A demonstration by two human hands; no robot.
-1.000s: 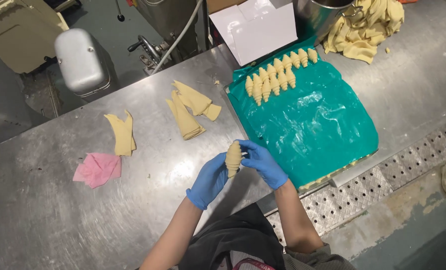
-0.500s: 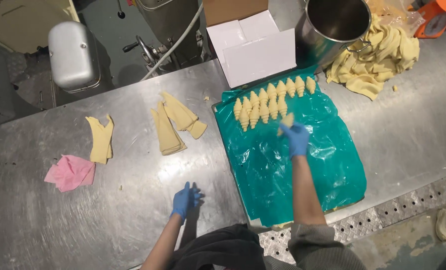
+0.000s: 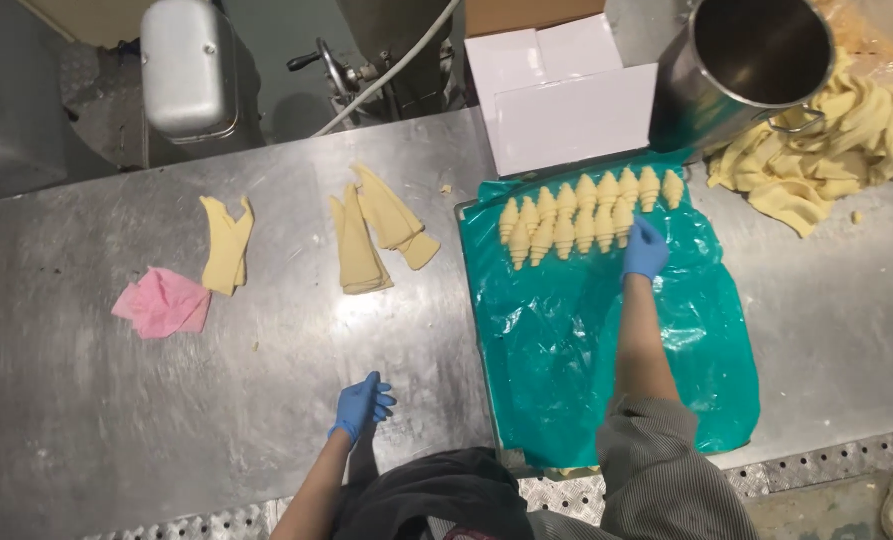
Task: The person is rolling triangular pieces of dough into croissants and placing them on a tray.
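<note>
Though hard to see, right hand [image 3: 645,250] at croissants [image 3: 586,212].

Steel table [image 3: 146,420] with dough triangles [image 3: 366,235]

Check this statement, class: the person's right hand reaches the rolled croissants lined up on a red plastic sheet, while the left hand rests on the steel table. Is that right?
Not quite. The head view shows the plastic sheet is teal green, not red. The rest holds: the right hand reaches the rolled croissants, and the left hand rests on the steel table.
</note>
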